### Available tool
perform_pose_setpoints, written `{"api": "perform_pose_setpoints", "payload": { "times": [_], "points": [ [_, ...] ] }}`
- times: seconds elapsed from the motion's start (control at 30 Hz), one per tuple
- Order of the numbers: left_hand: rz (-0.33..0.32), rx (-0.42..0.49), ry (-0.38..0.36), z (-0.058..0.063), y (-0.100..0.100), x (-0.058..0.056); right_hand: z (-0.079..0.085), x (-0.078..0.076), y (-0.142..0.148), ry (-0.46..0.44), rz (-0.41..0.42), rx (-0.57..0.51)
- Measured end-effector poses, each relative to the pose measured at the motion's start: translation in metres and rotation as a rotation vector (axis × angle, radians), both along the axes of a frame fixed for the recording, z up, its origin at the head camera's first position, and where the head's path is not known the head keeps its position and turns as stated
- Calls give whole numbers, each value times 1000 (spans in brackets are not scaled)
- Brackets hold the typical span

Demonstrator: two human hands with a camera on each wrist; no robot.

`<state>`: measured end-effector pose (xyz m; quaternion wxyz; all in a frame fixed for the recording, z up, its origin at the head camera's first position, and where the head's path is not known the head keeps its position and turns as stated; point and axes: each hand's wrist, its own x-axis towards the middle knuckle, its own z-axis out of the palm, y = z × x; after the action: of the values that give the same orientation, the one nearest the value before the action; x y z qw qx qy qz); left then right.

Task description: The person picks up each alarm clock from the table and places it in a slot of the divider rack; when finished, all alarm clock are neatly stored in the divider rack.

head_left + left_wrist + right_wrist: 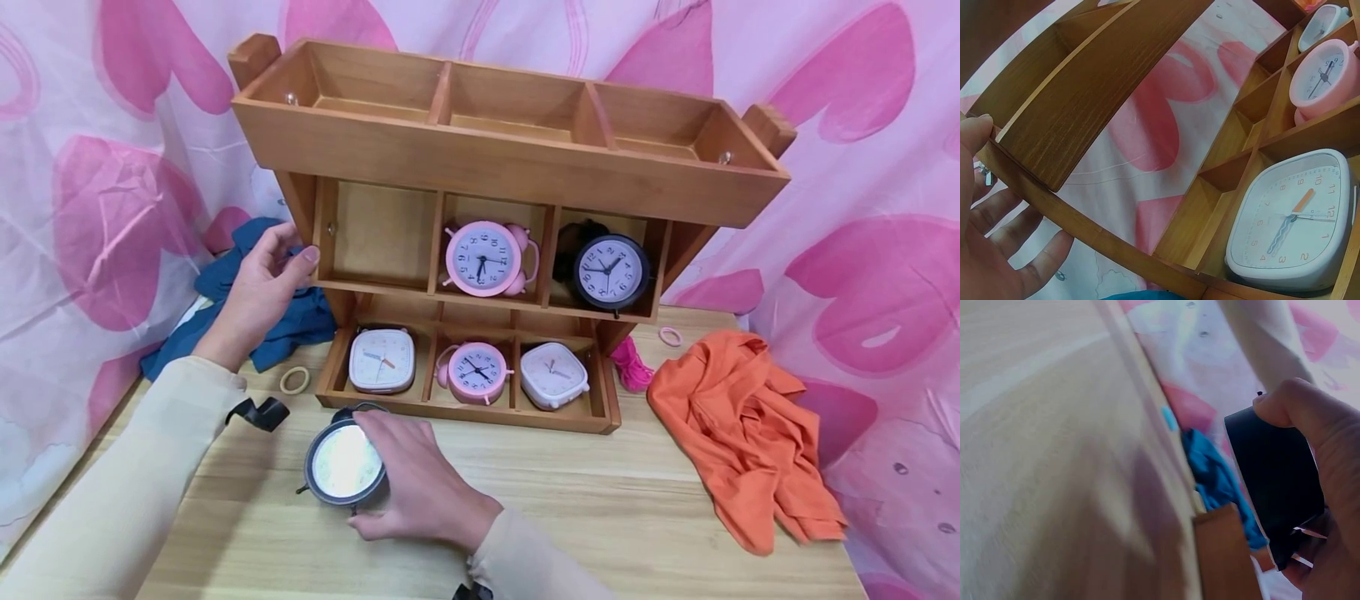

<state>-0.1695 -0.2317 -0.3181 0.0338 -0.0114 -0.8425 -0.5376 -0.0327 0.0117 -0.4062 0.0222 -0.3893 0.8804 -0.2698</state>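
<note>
My right hand (pixel 423 483) grips a black twin-bell alarm clock (pixel 345 462) over the table, in front of the shelf's lower left corner. Glare washes out its dial. From the right wrist view, thumb and fingers wrap the clock's dark casing (pixel 1275 469). My left hand (pixel 258 287) holds the left side of the wooden shelf (pixel 510 171), thumb and fingers on either side of the upright board (pixel 1094 234). The middle tier holds a pink alarm clock (pixel 483 258) and a black alarm clock (pixel 611 271); its left compartment is bare.
On the bottom tier sit a square white clock (pixel 382 360), a pink clock (pixel 477 372) and another white clock (pixel 554 376). Blue cloth (pixel 288 325) and a beige ring (pixel 295 381) lie left; orange cloth (pixel 738 425), pink cord (pixel 632 365) and a pink ring (pixel 670 337) lie right.
</note>
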Motion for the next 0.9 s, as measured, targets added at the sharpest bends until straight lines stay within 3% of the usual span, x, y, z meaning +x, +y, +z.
{"api": "perform_pose_setpoints", "payload": {
  "times": [0.17, 0.37, 0.7, 0.9],
  "points": [
    [0, -4, -4, 0, 0, 0, 17, 0, 20, 20, -77, -53],
    [-7, 7, -10, -2, 0, -1, 47, -12, 35, 111, -110, -134],
    [-8, 1, -5, -2, -1, 1, 102, -56, 26, 361, -104, -246],
    [3, 11, 26, -3, 1, 0, 125, -83, 14, 414, -125, -221]
  ]
}}
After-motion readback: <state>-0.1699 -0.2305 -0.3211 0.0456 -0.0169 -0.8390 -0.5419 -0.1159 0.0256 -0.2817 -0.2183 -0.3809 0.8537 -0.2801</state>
